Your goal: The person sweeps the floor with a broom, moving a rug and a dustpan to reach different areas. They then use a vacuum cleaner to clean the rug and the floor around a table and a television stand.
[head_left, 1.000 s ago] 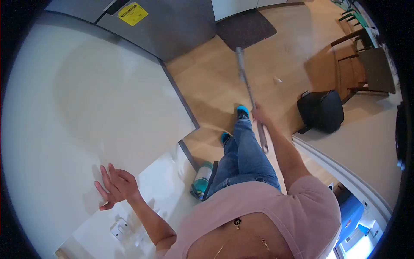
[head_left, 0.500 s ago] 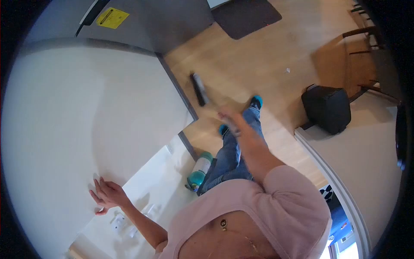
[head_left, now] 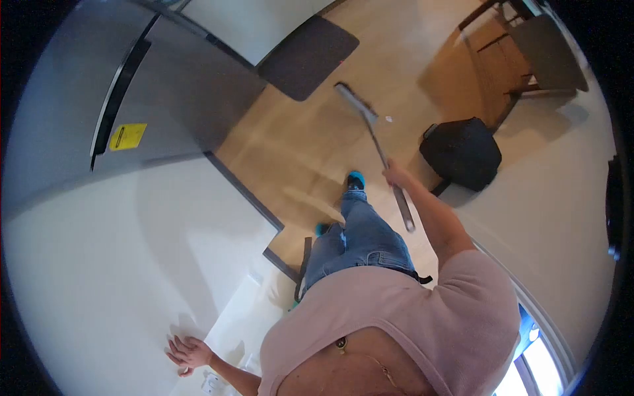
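Note:
My right hand (head_left: 396, 174) is wrapped round the handle of a long brush (head_left: 384, 153), whose grey end points back toward my body. The dark-bristled brush head (head_left: 356, 102) is over the wooden floor (head_left: 290, 145), close to a small white scrap (head_left: 389, 119). Over at the lower left, my left hand (head_left: 190, 353) has its fingers spread against or close beside the white wall (head_left: 99, 264), and nothing shows in it.
A grey fridge (head_left: 191, 86) with a yellow label stands at the upper left. Beyond it lies a dark mat (head_left: 309, 58). To the right are a black bag-like object (head_left: 462, 153) and a chair (head_left: 548, 53). Wall corner (head_left: 281, 230) juts beside my legs.
The brush has swung away from the wall toward the white scrap, and my right hand has moved right with it. The view has shifted forward. My left hand stays spread by the wall.

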`<state>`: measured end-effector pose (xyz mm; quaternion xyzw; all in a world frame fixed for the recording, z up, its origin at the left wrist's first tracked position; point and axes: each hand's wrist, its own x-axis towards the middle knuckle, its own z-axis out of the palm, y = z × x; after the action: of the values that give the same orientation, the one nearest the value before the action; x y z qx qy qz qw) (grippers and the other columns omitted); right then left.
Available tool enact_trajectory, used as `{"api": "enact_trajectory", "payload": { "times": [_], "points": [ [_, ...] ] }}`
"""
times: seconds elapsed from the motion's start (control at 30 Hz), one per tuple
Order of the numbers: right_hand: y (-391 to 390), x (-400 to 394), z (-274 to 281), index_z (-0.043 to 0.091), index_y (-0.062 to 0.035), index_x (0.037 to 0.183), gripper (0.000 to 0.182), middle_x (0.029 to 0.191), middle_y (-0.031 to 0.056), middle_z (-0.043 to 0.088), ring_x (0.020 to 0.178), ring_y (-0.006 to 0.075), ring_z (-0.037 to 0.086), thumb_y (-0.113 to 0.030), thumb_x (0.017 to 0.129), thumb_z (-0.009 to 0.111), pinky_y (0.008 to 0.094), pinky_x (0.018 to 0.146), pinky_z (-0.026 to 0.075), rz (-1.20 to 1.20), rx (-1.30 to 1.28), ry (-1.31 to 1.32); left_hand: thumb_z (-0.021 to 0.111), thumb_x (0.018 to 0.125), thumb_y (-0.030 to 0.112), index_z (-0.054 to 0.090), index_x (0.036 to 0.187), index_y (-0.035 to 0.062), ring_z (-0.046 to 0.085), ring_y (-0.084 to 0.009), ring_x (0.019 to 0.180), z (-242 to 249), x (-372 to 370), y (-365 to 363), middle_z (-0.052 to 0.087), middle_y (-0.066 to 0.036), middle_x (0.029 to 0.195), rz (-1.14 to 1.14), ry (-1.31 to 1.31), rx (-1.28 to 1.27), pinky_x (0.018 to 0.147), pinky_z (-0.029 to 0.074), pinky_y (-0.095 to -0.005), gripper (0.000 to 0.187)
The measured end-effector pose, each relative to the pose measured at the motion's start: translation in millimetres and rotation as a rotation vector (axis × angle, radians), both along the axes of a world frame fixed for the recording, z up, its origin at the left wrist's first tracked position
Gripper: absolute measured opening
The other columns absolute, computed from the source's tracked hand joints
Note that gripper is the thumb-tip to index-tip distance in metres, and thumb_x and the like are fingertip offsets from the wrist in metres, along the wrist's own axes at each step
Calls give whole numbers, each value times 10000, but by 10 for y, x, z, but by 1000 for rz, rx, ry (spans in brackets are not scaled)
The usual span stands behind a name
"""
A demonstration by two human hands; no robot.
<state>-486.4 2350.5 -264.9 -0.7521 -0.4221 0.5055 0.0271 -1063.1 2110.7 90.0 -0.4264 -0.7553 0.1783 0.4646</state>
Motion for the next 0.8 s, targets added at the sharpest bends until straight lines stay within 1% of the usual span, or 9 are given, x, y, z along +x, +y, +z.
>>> {"api": "enact_trajectory", "payload": {
  "times": [0.13, 0.2, 0.37, 0.47, 0.53, 0.63, 0.67, 0.73, 0.8],
  "points": [
    [-633, 439, 584, 494, 8, 756, 139, 558, 135, 530, 525, 228, 560, -122, 713, 519, 345, 452, 425, -101, -294, 289, 410, 807, 360, 608, 936, 193, 392, -211, 1113, 11, 28, -30, 517, 73, 1094, 86, -9, -18, 942, 240, -410, 289],
    [-827, 548, 714, 496, 6, 709, 152, 553, 135, 522, 534, 229, 563, -140, 724, 535, 351, 446, 421, -164, -378, 395, 371, 813, 428, 601, 949, 205, 364, -199, 1142, 3, -20, -53, 507, 81, 1105, 67, -41, -12, 939, 198, -485, 348],
    [-298, 905, 254, 559, 25, 811, 163, 658, 172, 574, 515, 256, 575, -63, 707, 468, 356, 443, 454, 13, -316, -20, 391, 809, 389, 575, 1013, 211, 326, -213, 1178, 68, 130, 50, 460, 29, 1183, 323, -125, -83, 919, 74, -594, 327],
    [-164, 1097, 167, 579, 31, 859, 220, 697, 184, 594, 507, 266, 581, -43, 705, 442, 360, 451, 472, 27, -232, -191, 413, 794, 307, 531, 1088, 182, 284, -246, 1204, -238, 83, 224, 361, -65, 1277, 68, -88, 31, 939, 59, -579, 341],
    [-54, 1043, 241, 571, 29, 876, 226, 689, 181, 595, 506, 265, 582, -64, 713, 445, 364, 469, 482, -105, -79, -173, 465, 761, 206, 478, 1147, 154, 252, -284, 1218, -395, 294, 667, 272, -144, 1319, -84, -300, -111, 950, 97, -565, 389],
    [-436, 1068, 184, 524, 29, 973, 276, 696, 186, 592, 523, 263, 590, -85, 731, 452, 361, 479, 488, -158, -122, -64, 510, 726, 111, 473, 1145, 125, 260, -302, 1208, -605, 601, 1402, 293, -161, 1300, -279, -449, -180, 953, 161, -531, 421],
    [-654, 1072, 227, 488, 45, 953, 262, 707, 206, 580, 514, 281, 579, -97, 734, 473, 395, 459, 466, -145, -273, -4, 518, 714, 84, 473, 1141, 117, 265, -309, 1201, -683, 636, 1580, 294, -166, 1297, -356, -499, -164, 950, 173, -527, 430],
    [-1482, 947, -49, 470, 16, 1026, 322, 806, 245, 577, 623, 340, 594, -163, 758, 465, 418, 565, 476, -75, 133, -248, 526, 699, 49, 476, 1127, 102, 276, -319, 1187, -839, 675, 1915, 295, -175, 1292, -425, -598, -151, 946, 192, -518, 434],
    [-1761, 804, 584, 483, -6, 902, 249, 654, 151, 545, 517, 258, 547, -225, 794, 433, 377, 492, 462, -301, -210, 30, 526, 694, 33, 484, 1109, 88, 289, -329, 1172, -1018, 671, 2234, 296, -181, 1289, -417, -692, -153, 943, 206, -508, 421]
  ]
}}
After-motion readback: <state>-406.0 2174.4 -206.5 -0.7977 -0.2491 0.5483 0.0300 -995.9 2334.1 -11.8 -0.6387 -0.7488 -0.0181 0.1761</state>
